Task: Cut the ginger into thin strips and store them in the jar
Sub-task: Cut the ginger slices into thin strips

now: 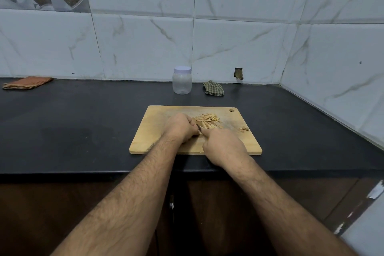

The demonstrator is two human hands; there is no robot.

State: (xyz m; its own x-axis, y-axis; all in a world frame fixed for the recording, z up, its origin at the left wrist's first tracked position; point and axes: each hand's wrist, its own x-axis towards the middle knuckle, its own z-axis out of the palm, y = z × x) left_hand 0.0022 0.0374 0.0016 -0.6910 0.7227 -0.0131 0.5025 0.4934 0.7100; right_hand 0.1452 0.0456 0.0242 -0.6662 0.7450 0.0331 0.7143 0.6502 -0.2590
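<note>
Two bare forearms are reaching in from the near edge over the dark worktop (83, 122) and meeting on one wooden cutting board (151, 131). The right hand (223, 147) is curling its fingers closed around the handle of a knife (200, 128), of which only a short dark stretch of blade is showing between the two hands; the handle itself is lying hidden inside the fist. The left hand (181, 128) is sitting knuckles-up with its fingers bent down onto the board right against the blade; what it is pressing or pinching underneath is lying hidden, so whether it is gripping a piece of ginger cannot be told.

Just beyond the hands, a loose pile of pale ginger strips (207, 120) is lying on the far right part of the board, too many and too overlapped to be counted. One small knobbly ginger scrap (243, 129) is sitting apart near the board's right edge.

Farther back, one clear plastic jar (182, 83) with its white lid (182, 69) on is standing upright near the tiled wall, with no readable label. One checked cloth (213, 88) is lying just right of it, and one folded orange cloth (27, 82) is lying far left.
</note>
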